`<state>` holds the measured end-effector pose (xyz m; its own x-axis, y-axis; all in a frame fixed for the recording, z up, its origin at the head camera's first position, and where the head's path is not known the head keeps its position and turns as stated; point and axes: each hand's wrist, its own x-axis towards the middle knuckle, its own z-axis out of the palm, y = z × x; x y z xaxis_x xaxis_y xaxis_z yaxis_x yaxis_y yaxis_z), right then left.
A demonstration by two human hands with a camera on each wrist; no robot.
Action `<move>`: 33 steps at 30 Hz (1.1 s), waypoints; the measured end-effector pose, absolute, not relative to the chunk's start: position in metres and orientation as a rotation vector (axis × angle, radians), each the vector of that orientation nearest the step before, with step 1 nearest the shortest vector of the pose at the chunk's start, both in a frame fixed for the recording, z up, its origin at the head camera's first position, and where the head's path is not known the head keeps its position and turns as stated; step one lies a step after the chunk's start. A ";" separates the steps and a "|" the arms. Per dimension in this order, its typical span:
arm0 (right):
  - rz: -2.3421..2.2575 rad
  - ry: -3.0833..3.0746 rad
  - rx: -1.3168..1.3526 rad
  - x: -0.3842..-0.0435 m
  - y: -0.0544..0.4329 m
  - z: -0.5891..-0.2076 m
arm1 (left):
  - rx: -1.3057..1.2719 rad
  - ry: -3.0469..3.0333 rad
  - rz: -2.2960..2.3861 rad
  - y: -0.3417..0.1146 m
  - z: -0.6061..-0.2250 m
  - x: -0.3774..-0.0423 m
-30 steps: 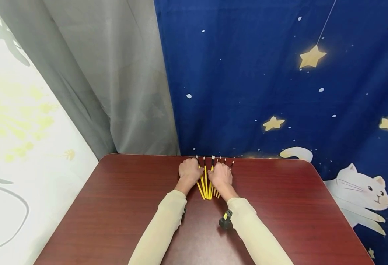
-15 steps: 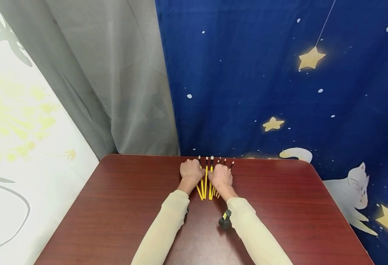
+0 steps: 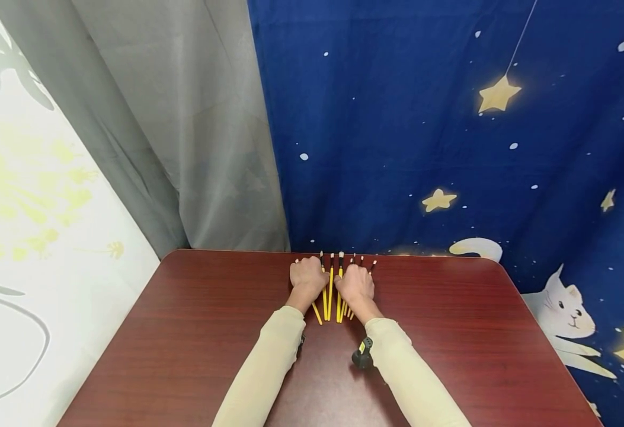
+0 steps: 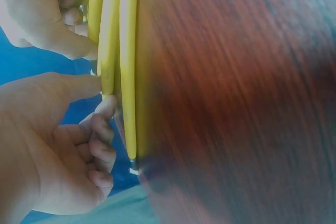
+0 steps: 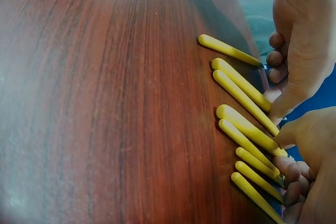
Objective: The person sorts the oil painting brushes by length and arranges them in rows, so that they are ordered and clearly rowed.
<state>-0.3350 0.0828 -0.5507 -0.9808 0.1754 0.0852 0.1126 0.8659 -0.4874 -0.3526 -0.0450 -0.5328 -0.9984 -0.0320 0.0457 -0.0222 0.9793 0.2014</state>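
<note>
Several paintbrushes with yellow handles (image 3: 330, 290) lie fanned out near the far edge of the table, their white bristles pointing away. My left hand (image 3: 307, 276) pinches one paintbrush (image 4: 108, 35) between thumb and curled fingers. Just outside it, a separate paintbrush (image 4: 127, 72) slants away beneath the left hand, its bristle end past the fingers. On the right side of the fan, my right hand (image 3: 355, 283) has thumb and forefinger around a thicker paintbrush (image 5: 247, 124). Thinner paintbrushes (image 5: 257, 163) run under that hand's curled fingers, their bristle ends hidden in the right wrist view.
The reddish-brown wooden table (image 3: 210, 332) ends just beyond the bristles. Behind it hang a grey curtain (image 3: 221, 148) and a blue starry curtain (image 3: 376, 130). A black wrist camera (image 3: 362, 356) sits beside the right sleeve.
The leftmost paintbrush has swung outward to the left, away from the others. The left hand has shifted slightly right, and two middle paintbrushes have moved a little. The right hand stays in place.
</note>
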 end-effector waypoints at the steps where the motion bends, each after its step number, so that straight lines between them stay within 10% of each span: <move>1: 0.760 -2.912 -0.233 -0.335 0.083 -0.551 | 0.040 -3.076 -0.313 -0.045 -0.533 -0.352; 33: 0.966 -2.821 -0.245 -0.317 0.090 -0.533 | 0.047 -3.084 -0.971 -0.065 -0.505 -0.331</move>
